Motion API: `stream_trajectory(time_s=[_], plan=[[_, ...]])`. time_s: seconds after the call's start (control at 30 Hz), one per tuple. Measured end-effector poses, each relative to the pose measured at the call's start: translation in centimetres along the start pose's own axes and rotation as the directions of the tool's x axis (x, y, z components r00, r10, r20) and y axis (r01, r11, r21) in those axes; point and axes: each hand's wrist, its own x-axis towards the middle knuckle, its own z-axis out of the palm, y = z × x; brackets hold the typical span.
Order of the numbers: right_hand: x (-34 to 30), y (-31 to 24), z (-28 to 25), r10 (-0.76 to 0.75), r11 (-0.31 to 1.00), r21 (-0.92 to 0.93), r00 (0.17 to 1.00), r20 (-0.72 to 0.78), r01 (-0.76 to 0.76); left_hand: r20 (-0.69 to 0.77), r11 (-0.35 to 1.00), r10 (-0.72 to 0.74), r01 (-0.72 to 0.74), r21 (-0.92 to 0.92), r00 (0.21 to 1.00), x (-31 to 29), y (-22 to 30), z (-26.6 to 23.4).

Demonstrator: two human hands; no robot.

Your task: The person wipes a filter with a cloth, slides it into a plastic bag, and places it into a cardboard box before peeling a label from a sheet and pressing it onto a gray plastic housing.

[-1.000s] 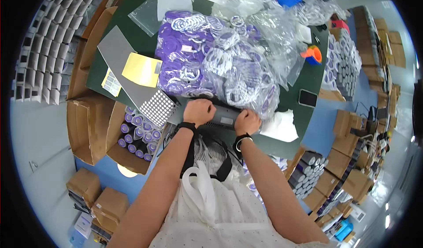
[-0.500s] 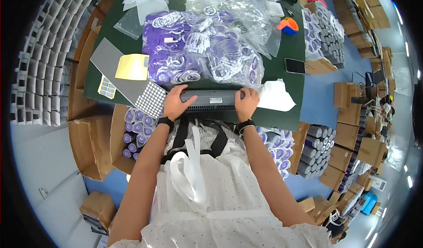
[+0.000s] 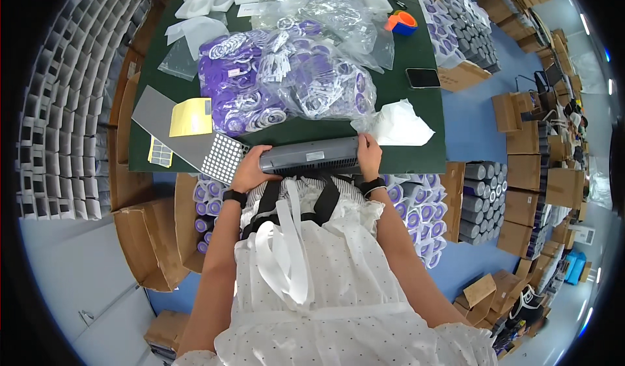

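A long dark grey vented device (image 3: 309, 156) with a small pale label lies across in front of my body at the table's near edge. My left hand (image 3: 250, 169) grips its left end, and my right hand (image 3: 369, 156) is closed on its right end. The left end sits slightly lower in the picture than the right. Slots run along its near side. Just left of my left hand is a sheet of white round stickers (image 3: 222, 158). Crumpled white paper (image 3: 400, 123) lies right beside my right hand.
Plastic bags of purple and white rings (image 3: 306, 73) fill the middle of the green table (image 3: 416, 151). A phone (image 3: 423, 78), tape rolls (image 3: 402, 22) and a yellow sheet (image 3: 191, 117) lie around them. Cardboard boxes (image 3: 153, 242) and grey cylinders (image 3: 483, 200) stand beside the table.
The device has come closer to my body and tilted, its left end lower. My left hand has moved toward its left end; my right hand now wraps the right end. The view has shifted.
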Motion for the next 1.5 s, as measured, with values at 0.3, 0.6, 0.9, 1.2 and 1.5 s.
stream_trajectory(time_s=[0.3,0.6,0.9,1.2,1.5], plan=[[0.6,2.0,0.3,-0.06,0.993,0.106,0.998,0.024,0.058,-0.124,0.991,0.136,-0.132,0.038,0.983,-0.3,-0.2,0.6],[0.8,2.7,0.2,0.048,0.999,-0.004,0.999,-0.009,-0.048,0.008,0.992,0.111,-0.111,-0.059,0.994,0.5,-1.1,-0.5],[1.6,1.9,0.2,-0.014,0.998,-0.057,0.998,-0.063,0.01,-0.132,0.957,-0.11,0.069,-0.283,0.985,1.5,-0.5,-0.7],[2.1,1.8,0.3,-0.026,0.992,-0.122,0.999,-0.036,0.022,-0.907,0.865,-0.24,0.5,-0.039,0.345,-3.6,-7.1,-1.9],[2.4,1.9,0.1,-0.039,0.987,-0.155,0.999,0.022,0.042,-0.795,0.884,-0.148,0.44,0.161,0.588,-2.6,-9.2,-4.6]])
